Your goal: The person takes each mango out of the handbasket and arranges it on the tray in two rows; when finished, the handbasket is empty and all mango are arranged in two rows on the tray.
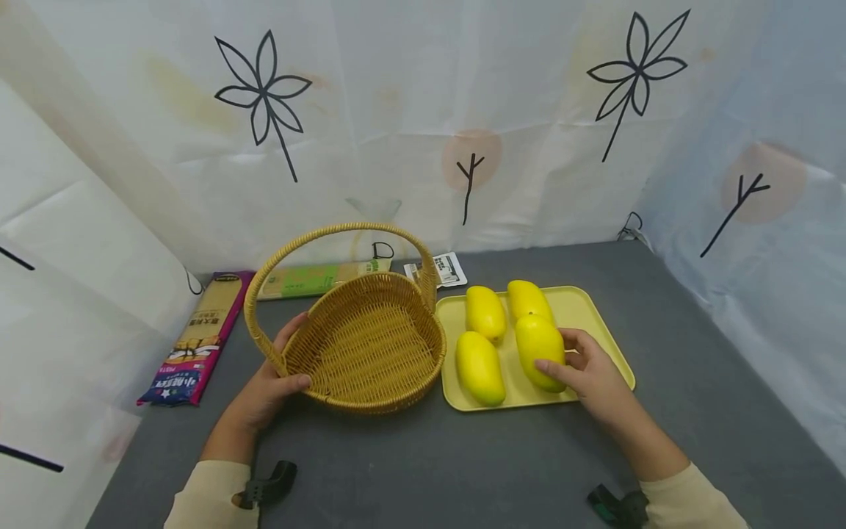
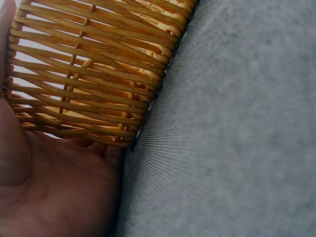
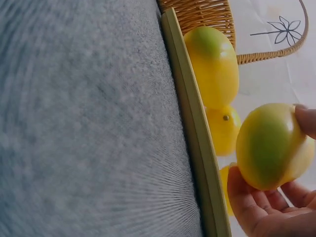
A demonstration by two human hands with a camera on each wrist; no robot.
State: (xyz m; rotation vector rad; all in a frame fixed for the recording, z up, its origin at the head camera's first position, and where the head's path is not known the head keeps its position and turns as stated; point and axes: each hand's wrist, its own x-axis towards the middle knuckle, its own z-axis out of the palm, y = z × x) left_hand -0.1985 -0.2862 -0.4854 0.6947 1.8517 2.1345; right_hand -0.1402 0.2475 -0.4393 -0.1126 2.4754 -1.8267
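Observation:
My left hand (image 1: 267, 386) grips the left side of a wicker basket (image 1: 377, 353) with an arched handle, the thumb over its rim. In the left wrist view, the woven wall (image 2: 98, 64) rises beside the palm. My right hand (image 1: 598, 378) holds a yellow mango (image 1: 540, 349) between thumb and fingers, over the right part of a pale yellow tray (image 1: 584, 312). In the right wrist view this mango (image 3: 269, 145) shows a green end and looks raised off the tray. Three other mangoes lie on the tray, one at front left (image 1: 479, 367).
A purple-edged pasta packet (image 1: 198, 338) lies at the far left of the grey table (image 1: 423, 470). Behind the basket are a green packet (image 1: 304, 279) and a small white sachet (image 1: 449, 270). Patterned white cloth (image 1: 410, 110) hangs at the back and sides.

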